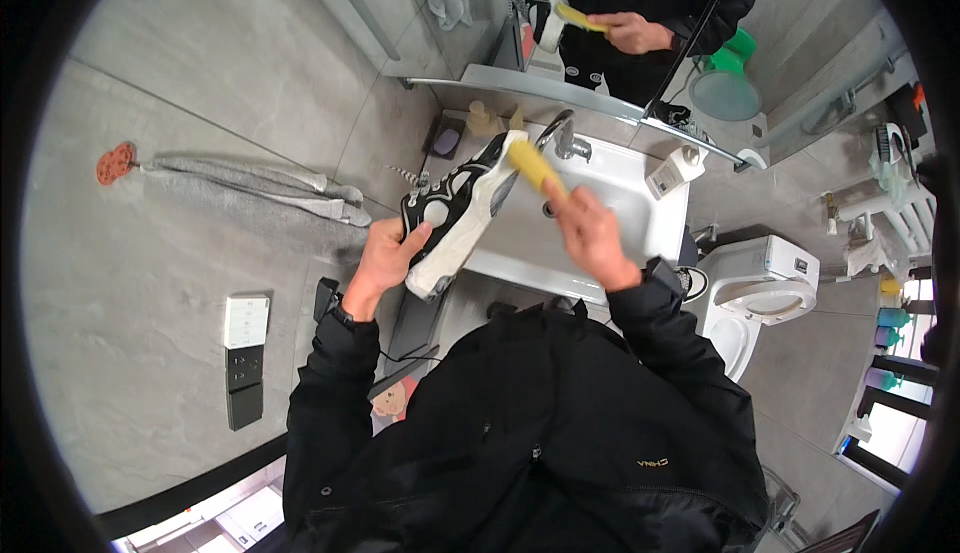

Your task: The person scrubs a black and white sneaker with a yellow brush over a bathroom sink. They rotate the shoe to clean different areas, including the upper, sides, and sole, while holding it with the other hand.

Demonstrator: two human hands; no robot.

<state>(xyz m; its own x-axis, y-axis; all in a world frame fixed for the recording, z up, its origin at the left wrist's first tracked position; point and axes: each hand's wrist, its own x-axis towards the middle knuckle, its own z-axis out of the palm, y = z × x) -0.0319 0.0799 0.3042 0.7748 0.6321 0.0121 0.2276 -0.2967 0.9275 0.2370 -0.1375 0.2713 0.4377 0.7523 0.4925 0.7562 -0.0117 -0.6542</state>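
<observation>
1. Your black jacket (560,403) lies nearest the camera, filling the lower middle of the frame, with both sleeves reaching up from it.
2. Across the top of the frame you have a mirror (620,73), which reflects your hands at work.
3. Your white basin (520,243) sits in the centre, behind and below your hands.
4. At the right of the frame you see a white toilet (760,283).
5. On the wall at the left, you have a gray towel (250,188) hanging.
6. Just left of centre, your black-and-white shoe (465,218) is held tilted over the basin's left side, its pale sole facing right.
7. Your right hand (590,238), right of centre, is closed around a handle.
8. Your left hand (383,258), left of centre, grips the shoe firmly at its lower left, thumb on its side.
9. That handle belongs to a yellow brush (537,170), somewhat blurred; its far end meets the sole's upper end in your view, though you cannot tell whether they touch.
10. Right of your faucet (568,138) stands a white bottle (677,171), on the basin's rim.
</observation>
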